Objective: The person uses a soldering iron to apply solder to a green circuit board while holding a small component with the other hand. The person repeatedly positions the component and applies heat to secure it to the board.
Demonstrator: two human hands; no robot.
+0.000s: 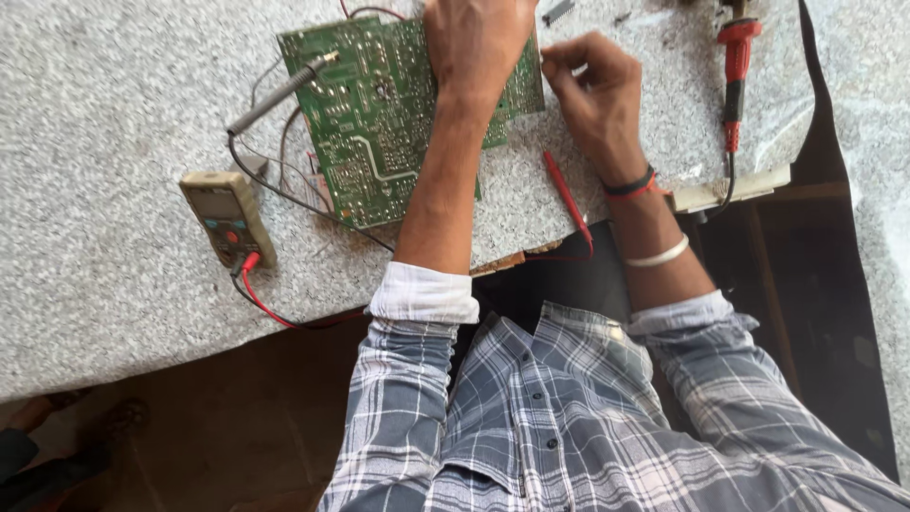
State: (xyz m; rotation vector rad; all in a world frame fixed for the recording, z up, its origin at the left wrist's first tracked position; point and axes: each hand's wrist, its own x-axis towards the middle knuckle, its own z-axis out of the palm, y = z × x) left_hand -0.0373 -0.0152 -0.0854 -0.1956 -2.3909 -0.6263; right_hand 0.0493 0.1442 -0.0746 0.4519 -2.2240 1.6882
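Head cam: the left hand [479, 43] is pressing flat on the green circuit board [370, 123], which is running long from 12 to 6 o'clock on the stone table [114, 95]. The right hand [592, 90] is sitting curled at the board's 3 o'clock edge, pinching something too small to tell. A red probe [567, 197] is lying at 5 o'clock, a multimeter [227, 218] at 8, and a black probe [280, 93] is crossing the board's 10 o'clock corner.

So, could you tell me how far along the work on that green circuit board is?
Set up: circuit board lies solder side up beside a multimeter with leads plugged in. In hand: left hand presses the board, right hand works its edge. Left: black probe and red probe lie unheld.
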